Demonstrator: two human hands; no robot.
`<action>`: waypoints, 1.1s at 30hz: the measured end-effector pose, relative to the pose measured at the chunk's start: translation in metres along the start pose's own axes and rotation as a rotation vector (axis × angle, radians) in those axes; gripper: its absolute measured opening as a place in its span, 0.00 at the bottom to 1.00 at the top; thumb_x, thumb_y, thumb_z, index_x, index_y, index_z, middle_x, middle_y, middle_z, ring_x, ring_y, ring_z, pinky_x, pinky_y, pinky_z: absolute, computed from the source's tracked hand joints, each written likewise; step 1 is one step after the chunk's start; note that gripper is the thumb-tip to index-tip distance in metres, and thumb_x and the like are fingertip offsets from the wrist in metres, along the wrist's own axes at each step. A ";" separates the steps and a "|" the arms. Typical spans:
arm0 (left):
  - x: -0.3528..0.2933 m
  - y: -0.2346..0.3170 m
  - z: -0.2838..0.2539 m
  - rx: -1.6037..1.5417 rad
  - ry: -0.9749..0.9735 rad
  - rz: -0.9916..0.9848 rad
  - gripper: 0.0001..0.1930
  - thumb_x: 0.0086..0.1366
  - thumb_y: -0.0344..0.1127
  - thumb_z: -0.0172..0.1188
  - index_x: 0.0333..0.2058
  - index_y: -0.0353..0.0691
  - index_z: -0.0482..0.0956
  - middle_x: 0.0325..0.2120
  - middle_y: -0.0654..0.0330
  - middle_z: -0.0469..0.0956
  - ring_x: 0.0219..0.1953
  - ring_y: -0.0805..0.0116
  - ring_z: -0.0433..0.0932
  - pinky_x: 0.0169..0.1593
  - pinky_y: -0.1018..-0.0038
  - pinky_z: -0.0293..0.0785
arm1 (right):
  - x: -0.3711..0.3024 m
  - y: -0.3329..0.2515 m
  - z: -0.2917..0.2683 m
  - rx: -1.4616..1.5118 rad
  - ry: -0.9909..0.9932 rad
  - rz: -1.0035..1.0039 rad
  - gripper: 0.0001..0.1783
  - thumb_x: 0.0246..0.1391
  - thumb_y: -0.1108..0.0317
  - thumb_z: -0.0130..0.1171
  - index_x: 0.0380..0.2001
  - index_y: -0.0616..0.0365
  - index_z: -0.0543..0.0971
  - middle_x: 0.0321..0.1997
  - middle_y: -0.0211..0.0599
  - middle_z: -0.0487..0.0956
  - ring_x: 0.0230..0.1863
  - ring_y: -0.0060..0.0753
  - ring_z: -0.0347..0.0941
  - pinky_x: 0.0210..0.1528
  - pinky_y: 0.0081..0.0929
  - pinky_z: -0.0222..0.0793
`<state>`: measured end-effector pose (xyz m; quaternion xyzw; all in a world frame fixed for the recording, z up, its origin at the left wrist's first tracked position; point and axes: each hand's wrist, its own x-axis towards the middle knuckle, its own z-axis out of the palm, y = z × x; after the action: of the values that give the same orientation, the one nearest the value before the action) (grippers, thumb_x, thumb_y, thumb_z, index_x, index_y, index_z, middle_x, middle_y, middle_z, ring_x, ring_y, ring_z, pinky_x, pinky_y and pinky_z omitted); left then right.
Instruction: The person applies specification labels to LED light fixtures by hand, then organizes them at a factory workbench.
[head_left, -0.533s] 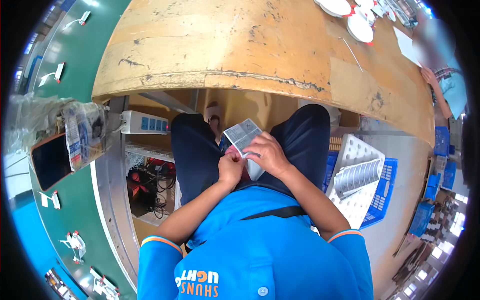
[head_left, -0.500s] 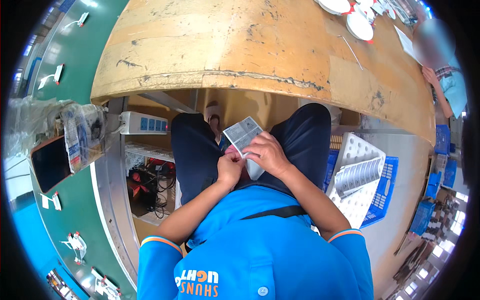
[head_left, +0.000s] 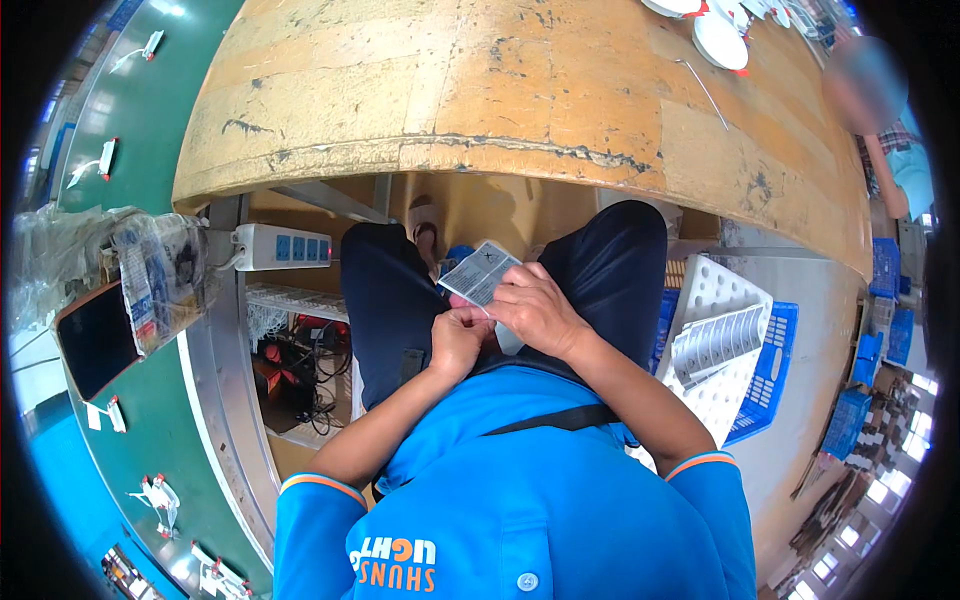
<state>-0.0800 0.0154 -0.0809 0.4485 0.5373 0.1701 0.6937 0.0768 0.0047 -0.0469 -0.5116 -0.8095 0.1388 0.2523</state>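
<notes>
A silver-grey printed label [head_left: 478,272] is held over my lap, its far end sticking up past my fingers. My right hand [head_left: 538,310] is closed on its right edge, thumb and fingers together. My left hand [head_left: 459,338] pinches at the near corner of the same label, the fingertips of both hands almost meeting. Below my right hand, a smooth white piece [head_left: 509,338] shows in part; my hands hide most of it and I cannot tell its kind.
Ahead stands a worn wooden table [head_left: 420,90] with white round parts [head_left: 719,42] and a thin rod [head_left: 703,92]. To my right, a strip of labels [head_left: 717,343] lies on a white perforated tray [head_left: 735,292] over a blue crate [head_left: 770,380]. Left are a power strip [head_left: 285,247], phone [head_left: 98,340] and green conveyor [head_left: 150,480].
The label has tipped a little lower and to the left, with both hands still on it. White parts on the conveyor have shifted toward me. The co-worker's hand has left the table edge.
</notes>
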 end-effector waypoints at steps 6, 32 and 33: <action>-0.005 0.017 -0.002 -0.128 -0.060 -0.127 0.03 0.52 0.22 0.55 0.27 0.30 0.75 0.23 0.60 0.75 0.24 0.74 0.74 0.28 0.80 0.74 | -0.001 -0.006 -0.008 0.058 0.054 0.039 0.02 0.34 0.68 0.52 0.17 0.48 0.74 0.20 0.22 0.68 0.33 0.27 0.64 0.38 0.28 0.56; -0.003 0.011 -0.002 -0.181 -0.085 -0.078 0.02 0.51 0.22 0.57 0.25 0.32 0.75 0.22 0.61 0.75 0.23 0.76 0.73 0.28 0.83 0.71 | 0.003 -0.004 -0.011 0.048 0.002 0.045 0.02 0.35 0.69 0.52 0.14 0.51 0.73 0.21 0.24 0.69 0.36 0.29 0.63 0.41 0.32 0.52; -0.003 0.012 -0.002 -0.167 -0.078 -0.075 0.01 0.51 0.22 0.56 0.25 0.32 0.74 0.22 0.61 0.75 0.23 0.76 0.73 0.28 0.83 0.71 | 0.003 -0.003 -0.011 0.045 0.002 0.043 0.02 0.35 0.69 0.52 0.14 0.51 0.73 0.21 0.24 0.69 0.36 0.29 0.63 0.41 0.32 0.52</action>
<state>-0.0796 0.0209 -0.0697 0.3748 0.5101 0.1705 0.7551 0.0794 0.0058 -0.0354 -0.5232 -0.7947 0.1619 0.2617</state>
